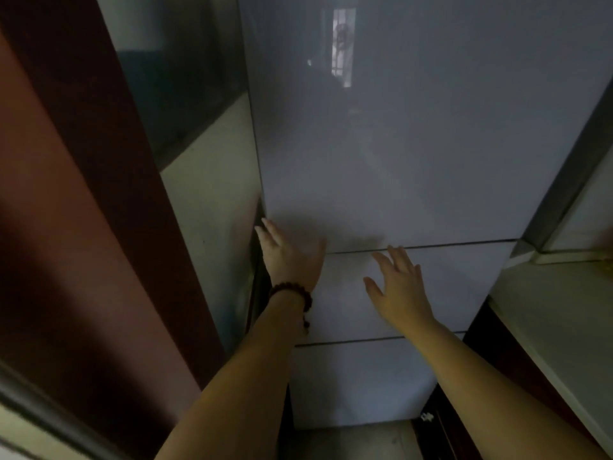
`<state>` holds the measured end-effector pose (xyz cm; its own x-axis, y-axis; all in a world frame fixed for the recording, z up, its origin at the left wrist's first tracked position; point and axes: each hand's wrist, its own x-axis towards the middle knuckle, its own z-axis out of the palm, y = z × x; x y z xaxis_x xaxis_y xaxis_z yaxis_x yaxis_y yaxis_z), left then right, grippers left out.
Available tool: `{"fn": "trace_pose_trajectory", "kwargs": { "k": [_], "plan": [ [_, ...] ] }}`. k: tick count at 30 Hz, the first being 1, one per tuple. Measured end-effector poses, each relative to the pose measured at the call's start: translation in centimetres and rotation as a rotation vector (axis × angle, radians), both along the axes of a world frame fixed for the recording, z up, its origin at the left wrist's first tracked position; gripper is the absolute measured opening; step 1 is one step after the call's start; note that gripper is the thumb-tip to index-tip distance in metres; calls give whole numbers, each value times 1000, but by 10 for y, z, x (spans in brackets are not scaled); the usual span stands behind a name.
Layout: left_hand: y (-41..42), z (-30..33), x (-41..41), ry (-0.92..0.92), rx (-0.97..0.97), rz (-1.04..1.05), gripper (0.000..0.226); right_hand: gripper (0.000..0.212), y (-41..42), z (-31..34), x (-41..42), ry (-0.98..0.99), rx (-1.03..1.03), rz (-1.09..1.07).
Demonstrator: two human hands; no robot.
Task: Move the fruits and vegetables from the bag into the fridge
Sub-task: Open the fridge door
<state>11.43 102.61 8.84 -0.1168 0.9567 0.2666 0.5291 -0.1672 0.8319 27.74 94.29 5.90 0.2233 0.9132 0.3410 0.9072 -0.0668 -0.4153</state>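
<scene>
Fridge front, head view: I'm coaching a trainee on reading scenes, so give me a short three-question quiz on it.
1. True or false: the fridge doors are all closed.
2. Which wrist wears the bead bracelet? A) left B) right
3. Fill in: both the left hand and the right hand have fingers that are ____.

Key: 1 true; 2 A; 3 straight, holding nothing.

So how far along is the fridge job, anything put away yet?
Nothing shows as put away: the fridge doors look closed, and no bag or produce is in view. In hand: the left hand reaches for the upper door's left edge, fingers straight, while the right hand is spread open over the middle drawer front, both holding nothing. Opening the door and loading remain.
</scene>
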Motion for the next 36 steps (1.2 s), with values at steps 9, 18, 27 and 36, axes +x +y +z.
{"fn": "trace_pose_trajectory", "kwargs": {
  "k": [9,18,27,36],
  "plan": [
    [57,27,4,-282,-4,137,95,57,-8,-3,22,-72,-59,-71],
    [11,18,1,-242,109,239,101,58,-51,-23,16,-63,-157,-107],
    [-114,2,-3,-129,223,128,86,58,-134,-10,15,-17,-85,-105],
    [-273,-9,35,-20,378,-2,39,58,-296,-8,37,-27,-40,-162]
  ]
}}
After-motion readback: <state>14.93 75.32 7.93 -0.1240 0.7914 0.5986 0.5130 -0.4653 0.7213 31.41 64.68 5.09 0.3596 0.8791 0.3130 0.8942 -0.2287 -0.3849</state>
